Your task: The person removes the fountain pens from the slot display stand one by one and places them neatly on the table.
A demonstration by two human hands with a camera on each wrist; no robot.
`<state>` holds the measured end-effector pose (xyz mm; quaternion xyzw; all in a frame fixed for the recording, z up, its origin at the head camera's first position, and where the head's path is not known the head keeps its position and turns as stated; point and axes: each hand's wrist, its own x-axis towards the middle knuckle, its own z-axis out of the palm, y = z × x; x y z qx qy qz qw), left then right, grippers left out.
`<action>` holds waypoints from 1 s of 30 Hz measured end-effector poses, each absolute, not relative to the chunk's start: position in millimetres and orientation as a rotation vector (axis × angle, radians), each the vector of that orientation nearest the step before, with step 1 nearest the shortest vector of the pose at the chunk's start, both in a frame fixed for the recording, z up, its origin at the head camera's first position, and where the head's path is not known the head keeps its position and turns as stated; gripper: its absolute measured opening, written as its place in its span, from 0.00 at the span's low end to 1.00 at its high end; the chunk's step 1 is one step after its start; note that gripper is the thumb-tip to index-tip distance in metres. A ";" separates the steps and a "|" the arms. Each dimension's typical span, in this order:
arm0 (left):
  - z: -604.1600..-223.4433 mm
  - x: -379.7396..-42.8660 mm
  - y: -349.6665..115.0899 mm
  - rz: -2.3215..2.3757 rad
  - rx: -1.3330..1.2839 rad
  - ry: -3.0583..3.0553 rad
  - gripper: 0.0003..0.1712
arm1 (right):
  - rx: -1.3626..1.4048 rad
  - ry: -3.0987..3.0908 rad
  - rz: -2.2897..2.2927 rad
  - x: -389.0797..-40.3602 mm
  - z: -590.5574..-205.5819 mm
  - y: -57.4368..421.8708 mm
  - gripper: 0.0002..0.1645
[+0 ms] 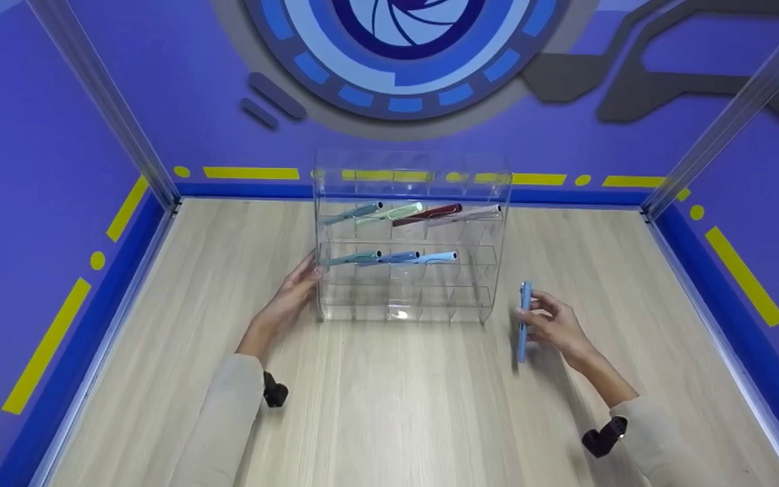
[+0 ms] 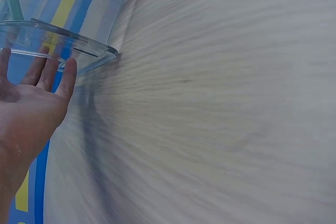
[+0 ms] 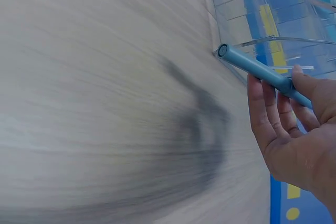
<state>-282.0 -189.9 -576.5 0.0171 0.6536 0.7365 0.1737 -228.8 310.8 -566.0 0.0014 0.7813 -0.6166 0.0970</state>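
Note:
A blue pen (image 1: 523, 346) is pinched between the thumb and fingers of my right hand (image 1: 560, 329), held to the right of a clear acrylic pen rack (image 1: 403, 314). In the right wrist view the pen (image 3: 254, 66) looks blue-teal, one round end pointing away from the hand. My left hand (image 1: 289, 297) is at the rack's left side, its fingers extended along the clear panel (image 2: 86, 45). On the upper tier lie a teal pen (image 1: 352, 213), a mint pen (image 1: 389, 214), a dark red pen (image 1: 428, 215) and a lavender pen (image 1: 474, 214).
The lower tier bears a green-teal pen (image 1: 352, 258), a blue pen (image 1: 399, 258) and a light blue pen (image 1: 440, 258) in the left and middle slots. The rack stands on a wood-grain table (image 1: 376, 406), before a purple-blue back wall (image 1: 180, 122) with side walls.

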 end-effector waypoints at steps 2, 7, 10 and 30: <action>-576.2 -281.6 -190.1 2.089 0.048 1.850 0.41 | 0.006 2.305 -1.812 -227.3 -570.3 309.6 0.37; -575.8 -281.5 -190.6 2.077 0.051 1.858 0.43 | 0.042 2.299 -1.785 -225.4 -579.2 304.0 0.39; -575.6 -281.6 -190.6 2.070 0.057 1.871 0.42 | 0.054 2.321 -1.759 -226.2 -583.4 300.5 0.40; -577.3 -283.0 -189.8 2.079 0.001 1.841 0.41 | -0.079 2.655 -1.469 -222.6 -591.2 287.4 0.35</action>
